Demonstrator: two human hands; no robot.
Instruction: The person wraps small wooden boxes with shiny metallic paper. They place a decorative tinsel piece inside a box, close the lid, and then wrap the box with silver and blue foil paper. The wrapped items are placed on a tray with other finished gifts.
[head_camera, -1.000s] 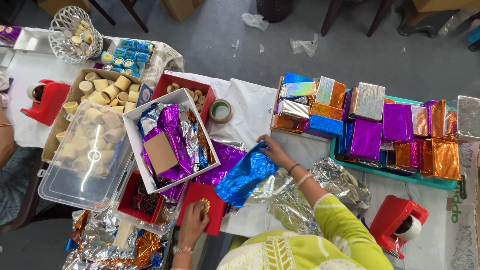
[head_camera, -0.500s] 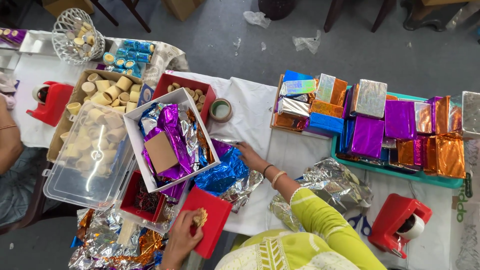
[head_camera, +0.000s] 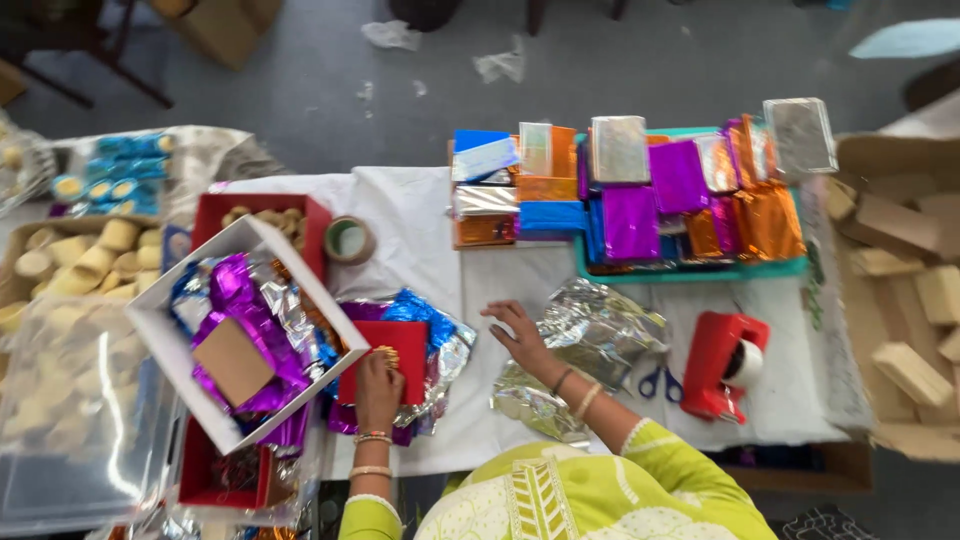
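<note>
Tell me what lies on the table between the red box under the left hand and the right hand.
In the head view, crinkled blue and silver foil spreads from under the red box held by the left hand; then bare white tablecloth reaches the right hand.

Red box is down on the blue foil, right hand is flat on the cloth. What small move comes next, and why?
Probably bring the right hand back to the blue foil and fold its edge over the red box. The left hand pins the box on the foil, which lies loose around it.

Red box (head_camera: 398, 360) on blue and silver foil (head_camera: 430, 320); purple foil (head_camera: 235, 300) in white box (head_camera: 300, 290); red tape dispenser (head_camera: 715, 365); teal tray (head_camera: 690, 272).
</note>
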